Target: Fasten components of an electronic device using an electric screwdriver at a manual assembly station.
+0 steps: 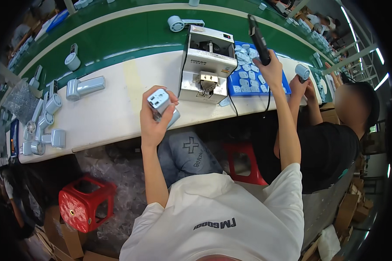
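My left hand is wrapped round a light-blue hand-held device, its handle end turned up to show small dark openings. The round head hangs below my fingers, partly hidden. Raised to the right, my right hand grips a black electric screwdriver, with a cord running down from it. Between my hands stands a white and metal screw feeder on the bench. Behind it and to the right, a blue tray holds several small light-blue covers, below my right hand.
More light-blue devices lie on the white bench at the left, beside a clear plastic bag. A green conveyor runs behind. At my right a person in black holds another device. Red stools stand below the bench.
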The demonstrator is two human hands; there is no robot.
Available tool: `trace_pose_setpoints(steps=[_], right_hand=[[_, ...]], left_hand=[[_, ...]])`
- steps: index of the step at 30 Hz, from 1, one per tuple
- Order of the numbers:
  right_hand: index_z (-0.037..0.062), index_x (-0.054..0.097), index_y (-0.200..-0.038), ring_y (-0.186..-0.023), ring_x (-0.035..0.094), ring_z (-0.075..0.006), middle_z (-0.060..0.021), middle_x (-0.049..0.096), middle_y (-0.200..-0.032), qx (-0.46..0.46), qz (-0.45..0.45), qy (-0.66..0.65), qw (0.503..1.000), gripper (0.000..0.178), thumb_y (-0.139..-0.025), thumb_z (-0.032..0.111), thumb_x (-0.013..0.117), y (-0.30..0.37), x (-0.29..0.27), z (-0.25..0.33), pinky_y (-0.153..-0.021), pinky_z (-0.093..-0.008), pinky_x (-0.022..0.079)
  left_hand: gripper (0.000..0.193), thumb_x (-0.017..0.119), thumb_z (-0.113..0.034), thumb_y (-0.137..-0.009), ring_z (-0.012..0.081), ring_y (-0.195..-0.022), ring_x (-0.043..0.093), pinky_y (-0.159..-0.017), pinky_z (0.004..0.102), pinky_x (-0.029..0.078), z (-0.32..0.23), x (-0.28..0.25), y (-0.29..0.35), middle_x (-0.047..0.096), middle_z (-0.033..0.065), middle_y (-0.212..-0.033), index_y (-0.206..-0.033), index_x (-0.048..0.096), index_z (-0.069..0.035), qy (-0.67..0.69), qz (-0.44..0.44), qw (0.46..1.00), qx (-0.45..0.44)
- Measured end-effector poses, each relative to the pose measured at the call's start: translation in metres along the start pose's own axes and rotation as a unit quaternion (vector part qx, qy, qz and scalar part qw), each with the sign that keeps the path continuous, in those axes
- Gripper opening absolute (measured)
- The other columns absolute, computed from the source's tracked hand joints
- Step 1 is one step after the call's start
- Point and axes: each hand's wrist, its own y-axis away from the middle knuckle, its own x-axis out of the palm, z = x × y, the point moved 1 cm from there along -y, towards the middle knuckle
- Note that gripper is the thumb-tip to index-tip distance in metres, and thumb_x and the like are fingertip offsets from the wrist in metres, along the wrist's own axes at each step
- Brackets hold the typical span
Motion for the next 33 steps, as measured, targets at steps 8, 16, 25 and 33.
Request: trace_pose_setpoints(steps=[8,16,25,33], right_hand=[[0.0013,0.058,-0.094,-0.066,0.064,-0.0197,-0.0092,0.067,-0.083,-0.216,-0.028,-0.231,0.948,0.031,-0.067,0.004,0.074,0.096,-0.04,0.131,-0.062,-0.0267,0.049],[-0.0013,0.059,-0.089,-0.067,0.066,-0.0197,-0.013,0.07,-0.093,-0.362,0.007,-0.293,0.885,0.028,-0.064,-0.004,0.069,0.124,-0.017,0.183,-0.061,-0.0243,0.05],[0.0038,0.059,-0.089,-0.066,0.065,-0.0201,-0.0064,0.069,-0.097,-0.388,-0.001,-0.218,0.896,0.038,-0.052,-0.003,0.067,0.142,0.003,0.191,-0.056,-0.0277,0.05],[0.004,0.058,-0.09,-0.066,0.065,-0.0205,-0.0061,0.068,-0.097,-0.388,0.059,-0.21,0.895,0.039,-0.053,0.001,0.07,0.144,-0.001,0.191,-0.056,-0.0279,0.05]], left_hand=[[0.041,0.061,-0.006,-0.083,0.0143,-0.094,0.053,-0.084,0.0281,0.043,-0.012,0.02,0.004,0.053,0.0083,-0.106,-0.12,0.043,-0.005,-0.118,0.044,0.992,-0.033],[0.043,0.064,-0.008,-0.081,0.0154,-0.1,0.052,-0.091,0.0263,0.04,0.005,0.017,0.005,0.051,0.0059,-0.11,-0.118,0.044,-0.004,0.0,0.002,0.997,-0.077],[0.041,0.067,-0.011,-0.08,0.0162,-0.102,0.052,-0.094,0.0287,0.039,-0.002,0.01,0.012,0.052,0.006,-0.11,-0.115,0.048,-0.004,-0.005,0.04,0.995,-0.089],[0.055,0.064,-0.04,-0.086,0.0131,-0.086,0.054,-0.075,0.0241,0.045,0.009,0.004,0.014,0.057,0.0079,-0.095,-0.121,0.045,-0.003,-0.022,0.044,0.999,0.019]])
